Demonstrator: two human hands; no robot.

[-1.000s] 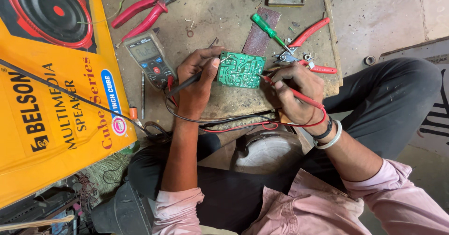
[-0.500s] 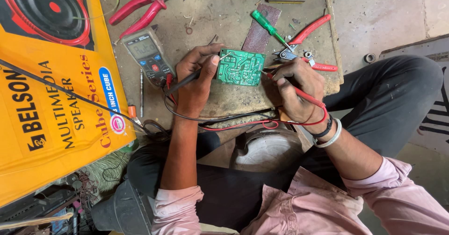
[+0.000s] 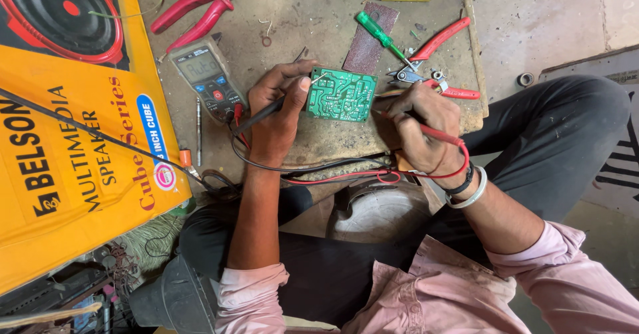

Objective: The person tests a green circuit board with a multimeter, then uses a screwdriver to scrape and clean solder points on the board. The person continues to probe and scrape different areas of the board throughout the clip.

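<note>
Left hand (image 3: 276, 111) fingers closed round black probe (image 3: 259, 116), thumb touching edge of green rectangular circuit board (image 3: 341, 94) lying flat on worn wooden board (image 3: 299, 14); right hand (image 3: 423, 131) fingers pinching red probe (image 3: 436, 133) at board's right edge; grey multimeter (image 3: 206, 78) left of left hand

green circuit board (image 3: 341, 94), red probe (image 3: 436, 133)

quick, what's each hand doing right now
Left hand: closed on the black probe, touching the green circuit board.
Right hand: closed on the red probe.
</note>
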